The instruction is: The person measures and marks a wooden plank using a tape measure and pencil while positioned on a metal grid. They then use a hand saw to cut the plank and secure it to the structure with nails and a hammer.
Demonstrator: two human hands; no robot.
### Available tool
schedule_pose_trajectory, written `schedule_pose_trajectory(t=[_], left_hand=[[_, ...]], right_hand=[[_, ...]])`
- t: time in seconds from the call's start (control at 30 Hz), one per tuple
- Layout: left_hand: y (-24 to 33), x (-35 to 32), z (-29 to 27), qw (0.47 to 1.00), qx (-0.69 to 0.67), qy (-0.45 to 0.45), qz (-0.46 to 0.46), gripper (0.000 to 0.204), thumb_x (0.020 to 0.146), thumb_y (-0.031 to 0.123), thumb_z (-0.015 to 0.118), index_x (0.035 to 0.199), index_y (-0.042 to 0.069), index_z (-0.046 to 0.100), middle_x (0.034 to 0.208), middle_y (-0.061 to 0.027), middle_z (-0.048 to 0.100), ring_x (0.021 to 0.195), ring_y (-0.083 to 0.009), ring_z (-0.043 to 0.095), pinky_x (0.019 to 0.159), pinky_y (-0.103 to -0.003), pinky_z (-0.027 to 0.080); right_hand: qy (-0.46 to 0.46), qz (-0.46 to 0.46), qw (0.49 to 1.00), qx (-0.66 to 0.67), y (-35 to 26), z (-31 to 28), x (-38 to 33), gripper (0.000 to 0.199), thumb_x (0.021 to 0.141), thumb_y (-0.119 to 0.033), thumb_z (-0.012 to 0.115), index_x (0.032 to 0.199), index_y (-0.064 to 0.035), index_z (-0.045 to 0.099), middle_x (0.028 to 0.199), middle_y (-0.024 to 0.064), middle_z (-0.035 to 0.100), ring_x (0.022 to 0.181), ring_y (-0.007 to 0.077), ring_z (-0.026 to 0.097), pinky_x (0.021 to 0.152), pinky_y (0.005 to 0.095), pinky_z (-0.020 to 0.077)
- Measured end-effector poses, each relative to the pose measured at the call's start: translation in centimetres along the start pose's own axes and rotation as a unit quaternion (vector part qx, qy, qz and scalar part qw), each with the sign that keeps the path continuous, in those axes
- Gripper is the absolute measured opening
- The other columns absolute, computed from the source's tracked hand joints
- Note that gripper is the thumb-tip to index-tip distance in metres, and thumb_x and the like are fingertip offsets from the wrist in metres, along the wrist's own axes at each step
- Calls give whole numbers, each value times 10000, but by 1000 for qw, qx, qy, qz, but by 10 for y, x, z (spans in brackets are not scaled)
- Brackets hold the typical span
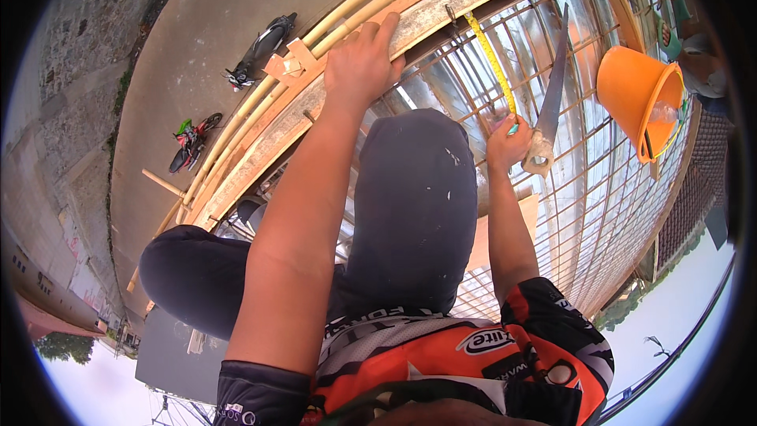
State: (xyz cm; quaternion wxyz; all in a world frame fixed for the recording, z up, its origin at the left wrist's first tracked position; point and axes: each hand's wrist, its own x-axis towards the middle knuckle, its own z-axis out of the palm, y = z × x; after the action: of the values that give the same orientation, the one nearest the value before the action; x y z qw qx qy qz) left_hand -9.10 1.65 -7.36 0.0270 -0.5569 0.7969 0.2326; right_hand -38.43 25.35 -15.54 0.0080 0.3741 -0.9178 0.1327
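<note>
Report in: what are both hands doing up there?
Left hand flat on the concrete beam. Right hand pinching the yellow tape. Saw lying beside it; orange bucket further right.

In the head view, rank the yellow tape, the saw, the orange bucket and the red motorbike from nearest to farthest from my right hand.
From the right hand:
1. Yellow tape, in its grip, running up.
2. Saw, just to its right.
3. Orange bucket, farther right.
4. Red motorbike, far left, on the ground below.
</note>
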Motion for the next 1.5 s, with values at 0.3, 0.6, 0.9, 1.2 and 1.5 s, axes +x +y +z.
schedule_pose_trajectory(t=[0.3, 0.6, 0.9, 1.2, 1.5], left_hand=[[-2, -2, 6, 1000, 9, 14, -17, 751, 912, 469, 790, 1585, 288, 509, 1227, -75, 725, 1042, -330, 782, 878, -468, 650], [2, -2, 6, 999, 2, 40, -14, 745, 899, 464, 798, 1574, 284, 538, 1239, -67, 737, 1016, -317, 787, 855, -456, 647], [13, 2, -10, 997, 7, -62, -53, 746, 963, 481, 747, 1616, 264, 458, 1360, -103, 702, 1128, -355, 763, 945, -485, 625], [4, -1, 4, 999, 14, 8, -29, 765, 959, 515, 721, 1630, 247, 474, 1368, -114, 719, 1045, -341, 791, 874, -481, 645], [8, -2, 5, 998, 11, 63, -3, 692, 940, 495, 750, 1550, 218, 576, 1216, -108, 770, 1048, -328, 784, 880, -470, 632]], right_hand=[[-15, 43, 999, -6, -6, 2, 0, 310, 1067, -356, 643, 1139, -80, 765, 1055, 166, 698, 1046, 435, 650, 898, 571, 501], [-6, 21, 1000, 0, 0, 5, 2, 296, 1062, -336, 654, 1136, -64, 746, 1065, 167, 693, 1023, 430, 644, 897, 563, 493], [-27, 20, 999, 20, 8, 3, 2, 286, 1054, -314, 668, 1172, -62, 735, 1102, 176, 692, 1079, 435, 640, 941, 568, 494], [-28, 22, 999, 22, 0, 0, 1, 269, 1055, -306, 670, 1169, -68, 721, 1123, 169, 701, 1073, 432, 638, 938, 563, 498], [18, -3, 1000, 11, 5, 8, -3, 215, 1048, -278, 682, 1107, -75, 726, 1083, 143, 717, 1031, 386, 649, 927, 516, 499]])
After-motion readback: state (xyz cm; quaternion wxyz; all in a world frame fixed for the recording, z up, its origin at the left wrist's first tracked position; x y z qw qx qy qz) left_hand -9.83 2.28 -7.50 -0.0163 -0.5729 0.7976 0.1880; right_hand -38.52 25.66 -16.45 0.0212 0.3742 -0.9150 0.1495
